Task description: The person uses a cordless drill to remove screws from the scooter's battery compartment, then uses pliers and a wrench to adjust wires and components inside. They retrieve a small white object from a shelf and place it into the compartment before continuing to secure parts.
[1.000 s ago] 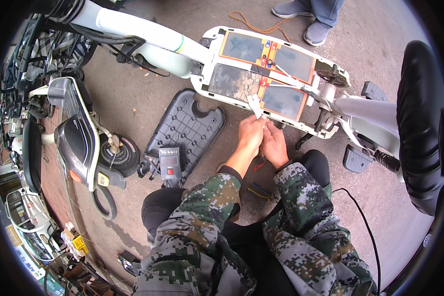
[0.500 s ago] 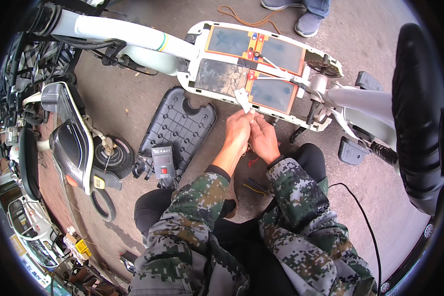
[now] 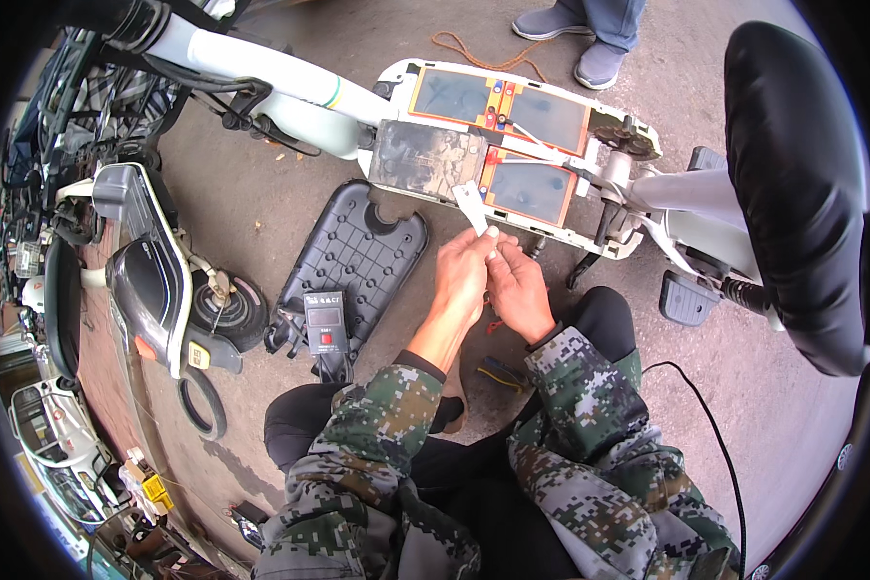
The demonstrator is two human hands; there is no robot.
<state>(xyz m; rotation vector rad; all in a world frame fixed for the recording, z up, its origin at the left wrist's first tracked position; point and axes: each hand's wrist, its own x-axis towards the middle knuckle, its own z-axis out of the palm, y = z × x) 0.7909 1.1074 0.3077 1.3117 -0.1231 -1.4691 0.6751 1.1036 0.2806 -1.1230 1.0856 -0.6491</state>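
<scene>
Just below the near edge of the white scooter deck [image 3: 551, 230], both hands meet with fingers pressed together. My left hand [image 3: 459, 275] pinches the end of a white tag-like strip [image 3: 470, 203], thumb on top. My right hand [image 3: 517, 290] is closed beside it, against the same end; what its fingertips grip is hidden. The deck is open, showing three orange-edged dark panels [image 3: 530, 188] with red and blue terminals, white cables and a scuffed dark block [image 3: 419, 155]. Red wire [image 3: 493, 327] shows below my hands.
A black deck cover [image 3: 353, 251] and grey meter [image 3: 325, 327] lie left. Another scooter [image 3: 140, 290], loose tyre [image 3: 198, 411], pliers [image 3: 501, 375], black cable [image 3: 706, 425] and orange cord [image 3: 483, 60] surround me. A black seat [image 3: 793, 193] is right; someone's shoes [image 3: 594, 68] are beyond.
The view has shifted, with the scooter a little further left in it and the seat looming larger. My hands keep their pinched pose on the strip, slightly below the deck edge.
</scene>
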